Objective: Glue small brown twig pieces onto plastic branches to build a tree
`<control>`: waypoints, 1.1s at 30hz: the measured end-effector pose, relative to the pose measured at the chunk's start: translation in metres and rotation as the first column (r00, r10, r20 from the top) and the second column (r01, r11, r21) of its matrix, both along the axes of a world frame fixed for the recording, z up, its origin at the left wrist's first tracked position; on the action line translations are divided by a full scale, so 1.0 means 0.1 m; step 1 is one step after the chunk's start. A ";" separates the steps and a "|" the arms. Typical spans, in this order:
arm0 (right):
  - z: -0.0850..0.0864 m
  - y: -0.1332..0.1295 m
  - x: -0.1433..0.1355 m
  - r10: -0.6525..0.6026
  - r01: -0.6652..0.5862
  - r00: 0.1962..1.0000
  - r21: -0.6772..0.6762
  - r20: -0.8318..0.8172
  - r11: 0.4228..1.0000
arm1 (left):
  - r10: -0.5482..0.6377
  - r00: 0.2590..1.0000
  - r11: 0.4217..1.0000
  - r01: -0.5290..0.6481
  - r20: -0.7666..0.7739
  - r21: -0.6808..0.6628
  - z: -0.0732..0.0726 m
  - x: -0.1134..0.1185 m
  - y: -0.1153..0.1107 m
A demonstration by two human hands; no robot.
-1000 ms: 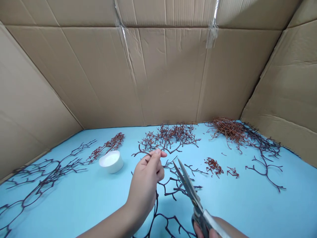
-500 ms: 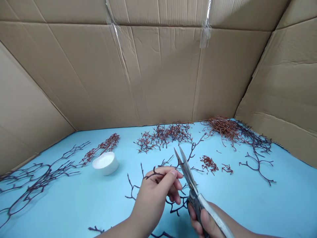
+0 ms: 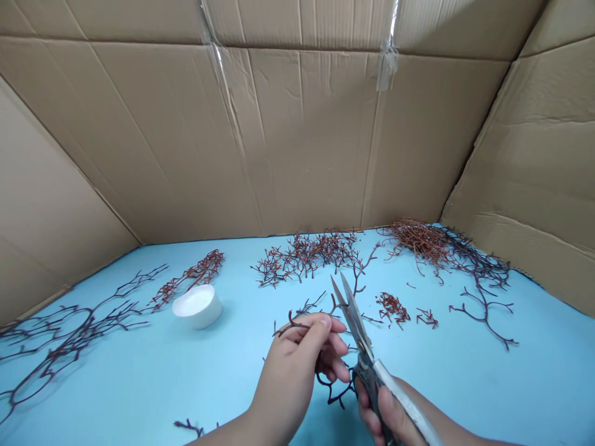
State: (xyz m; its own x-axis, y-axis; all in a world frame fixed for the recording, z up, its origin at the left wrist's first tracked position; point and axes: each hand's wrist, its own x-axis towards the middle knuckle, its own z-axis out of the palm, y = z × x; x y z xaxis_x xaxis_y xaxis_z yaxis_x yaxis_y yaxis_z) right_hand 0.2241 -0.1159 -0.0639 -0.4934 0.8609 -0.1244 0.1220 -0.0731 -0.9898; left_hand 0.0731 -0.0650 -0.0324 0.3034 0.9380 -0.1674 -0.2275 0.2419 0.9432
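Note:
My left hand pinches a dark branching twig between thumb and fingers at the lower centre; more of the twig curves out below the fingers. My right hand is wrapped round the handles of a pair of scissors. The blades point up and to the left, slightly parted, with a thin stem of twig at them, just right of my left fingertips. Whether the stem lies between the blades is hard to tell.
A white round container stands left of centre. Dark twigs spread at far left, with a reddish bunch behind the container. Reddish-brown twigs, a larger pile and small red cuttings lie behind and right. Cardboard walls surround the blue surface.
Both hands, the twig and the scissors have shifted slightly right. The twig's branches left of my left hand have swung mostly out of sight, and the blades look a little less far apart.

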 end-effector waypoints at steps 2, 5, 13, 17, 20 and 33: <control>0.02 0.00 0.00 -0.004 0.005 1.000 -0.002 0.026 1.000 | -0.011 1.000 1.000 0.011 -0.011 0.000 -0.01 0.01 0.00; -0.01 -0.03 0.01 -0.031 0.034 0.998 -0.045 0.049 0.998 | -0.032 0.998 0.999 0.032 -0.050 0.000 -0.01 0.02 -0.01; -0.29 -0.08 -0.01 -0.162 0.155 0.986 -0.148 -0.031 0.977 | -0.010 0.991 1.000 0.011 -0.133 0.011 0.00 0.01 0.00; -0.22 -0.08 0.00 -0.120 0.122 0.992 -0.112 0.024 0.986 | -0.006 0.988 1.000 0.007 -0.155 0.008 0.03 0.01 0.01; -0.17 -0.07 0.02 -0.090 0.095 0.995 -0.100 0.045 0.991 | 0.004 0.988 1.000 -0.004 -0.157 0.002 0.04 0.00 0.01; -0.08 -0.05 0.06 -0.053 0.054 0.998 -0.047 0.031 0.997 | 0.298 0.920 0.953 -0.303 0.255 -0.020 0.14 -0.07 0.17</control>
